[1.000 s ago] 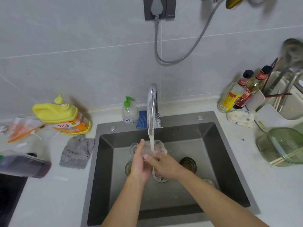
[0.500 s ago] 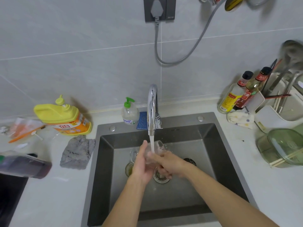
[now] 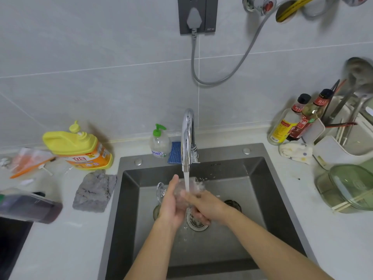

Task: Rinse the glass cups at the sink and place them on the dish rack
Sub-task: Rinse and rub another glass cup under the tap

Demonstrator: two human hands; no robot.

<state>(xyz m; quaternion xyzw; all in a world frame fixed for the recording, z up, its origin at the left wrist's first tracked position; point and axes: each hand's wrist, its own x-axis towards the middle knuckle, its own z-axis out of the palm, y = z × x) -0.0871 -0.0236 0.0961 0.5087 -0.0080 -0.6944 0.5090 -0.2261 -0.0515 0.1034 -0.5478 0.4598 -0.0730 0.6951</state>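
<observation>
Glass cup (image 3: 192, 187) in left hand (image 3: 171, 207) (gripped)

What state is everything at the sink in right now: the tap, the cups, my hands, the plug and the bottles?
Faucet: running, stream hitting the held cup.
Glass cup: held under the stream, above the sink.
Left hand: holds the cup.
Right hand: fingers curled on the cup.
Other cups: sitting in the sink.
Plug: in the wall socket.
Oil bottles: upright, capped.
</observation>
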